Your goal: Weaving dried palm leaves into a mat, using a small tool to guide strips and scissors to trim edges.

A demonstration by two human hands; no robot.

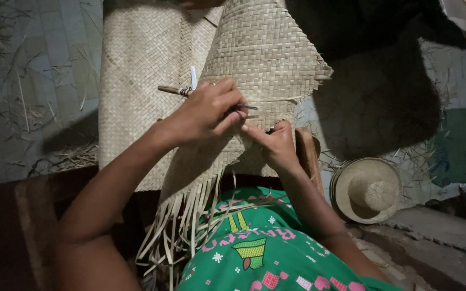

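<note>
My left hand [206,110] is closed around a thin wooden-handled metal tool [182,90], its point poking out past my fingers toward my right hand [276,143]. My right hand is pinched shut on the edge of the pale woven straw mat [265,54], thumb and fingers gripping it just below the tool's tip.

That mat is the biggest thing here: it rises above both hands, folded into a cone-like peak, and its loose unwoven strips [184,221] hang down below my left wrist over my green patterned shirt [260,253]. A second flat stretch of the same weave [136,81] lies beyond my left hand on the grey tiled floor [44,59]. To the right of my right hand, well apart, sits a stack of finished round straw hats [368,191].

To do this well, I judge the right hand should keep the edge taut while the tool slides between strands without splitting them.
</note>
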